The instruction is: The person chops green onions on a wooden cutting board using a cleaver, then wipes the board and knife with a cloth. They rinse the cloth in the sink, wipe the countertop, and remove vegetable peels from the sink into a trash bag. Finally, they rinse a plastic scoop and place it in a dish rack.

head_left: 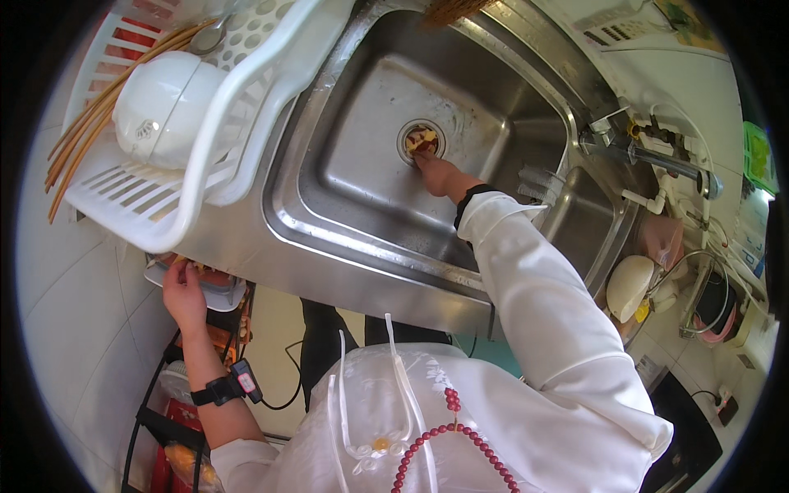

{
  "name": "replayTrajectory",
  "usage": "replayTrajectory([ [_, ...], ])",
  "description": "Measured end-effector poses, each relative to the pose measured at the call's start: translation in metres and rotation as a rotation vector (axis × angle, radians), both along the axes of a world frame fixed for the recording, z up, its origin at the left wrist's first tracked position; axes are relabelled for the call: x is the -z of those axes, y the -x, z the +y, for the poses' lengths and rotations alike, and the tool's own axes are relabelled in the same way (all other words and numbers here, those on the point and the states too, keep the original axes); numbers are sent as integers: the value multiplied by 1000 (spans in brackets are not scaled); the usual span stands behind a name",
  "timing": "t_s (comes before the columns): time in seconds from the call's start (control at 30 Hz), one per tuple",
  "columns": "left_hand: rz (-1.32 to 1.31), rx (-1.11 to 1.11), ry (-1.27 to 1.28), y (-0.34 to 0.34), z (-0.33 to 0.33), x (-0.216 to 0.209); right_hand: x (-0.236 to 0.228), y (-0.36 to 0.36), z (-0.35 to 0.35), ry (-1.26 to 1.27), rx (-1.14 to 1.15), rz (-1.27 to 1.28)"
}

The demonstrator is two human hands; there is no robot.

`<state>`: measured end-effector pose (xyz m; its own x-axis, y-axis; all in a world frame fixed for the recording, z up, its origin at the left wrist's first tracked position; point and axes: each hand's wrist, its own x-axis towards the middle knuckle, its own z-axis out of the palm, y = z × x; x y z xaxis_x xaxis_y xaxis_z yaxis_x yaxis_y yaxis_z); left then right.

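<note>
Right hand (440, 175) at red-and-yellow scraps (422, 136)

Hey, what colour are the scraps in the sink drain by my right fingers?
The scraps are yellow and reddish-brown, seen best in the head view.

Brown and yellow scraps (422, 135) lie in the drain (402, 141) of the steel sink (370, 107) — the right hand (442, 176) reaches in, its fingertips at them (whether it grips any is hidden). Left of the sink, below its level, the left hand (184, 294) is at a white tray (228, 299). Also left of the sink — above that hand — a white dish rack (209, 135) holds white bowls (168, 103) and brown chopsticks (90, 127).
</note>
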<state>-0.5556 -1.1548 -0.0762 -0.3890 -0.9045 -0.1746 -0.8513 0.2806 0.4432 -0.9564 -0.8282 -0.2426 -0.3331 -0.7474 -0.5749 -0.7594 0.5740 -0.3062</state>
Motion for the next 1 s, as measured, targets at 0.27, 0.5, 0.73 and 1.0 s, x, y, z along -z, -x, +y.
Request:
replayTrajectory([
  [0.27,-41,88,99,17,8,-18,-20,14,1,181,334,166],
  [0.5,-19,58,94,25,14,-18,-10,22,-3,16,478,104],
  [0.73,-32,60,128,26,17,-22,3,23,-14,-90,458,155],
  [1.0,24,33,112,24,20,-20,-5,24,-11,53,362,136],
])
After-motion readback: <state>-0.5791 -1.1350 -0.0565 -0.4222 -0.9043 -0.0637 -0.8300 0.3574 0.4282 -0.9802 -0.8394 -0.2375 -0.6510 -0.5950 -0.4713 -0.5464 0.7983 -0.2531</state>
